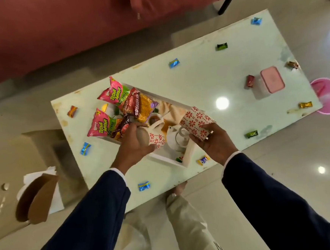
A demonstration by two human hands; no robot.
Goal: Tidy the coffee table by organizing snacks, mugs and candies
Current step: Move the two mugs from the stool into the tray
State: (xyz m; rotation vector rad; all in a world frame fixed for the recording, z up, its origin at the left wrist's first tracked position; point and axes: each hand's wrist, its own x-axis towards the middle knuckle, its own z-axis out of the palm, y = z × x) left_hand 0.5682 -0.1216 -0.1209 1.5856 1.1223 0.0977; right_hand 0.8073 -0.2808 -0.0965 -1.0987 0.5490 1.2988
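Two floral mugs held over the tray

Left hand grips a mug; right hand holds another mug at the tray's three o'clock.

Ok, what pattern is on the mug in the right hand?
Red flowers on white, on the mug; head view.

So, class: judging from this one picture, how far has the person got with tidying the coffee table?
Done: the snack packets lie together in the white tray. In hand: the left hand holds one red-patterned mug over the tray, and the right hand holds the other mug. Left: wrapped candies, such as the blue one, lie scattered on the table, and the pink-lidded container is shut.
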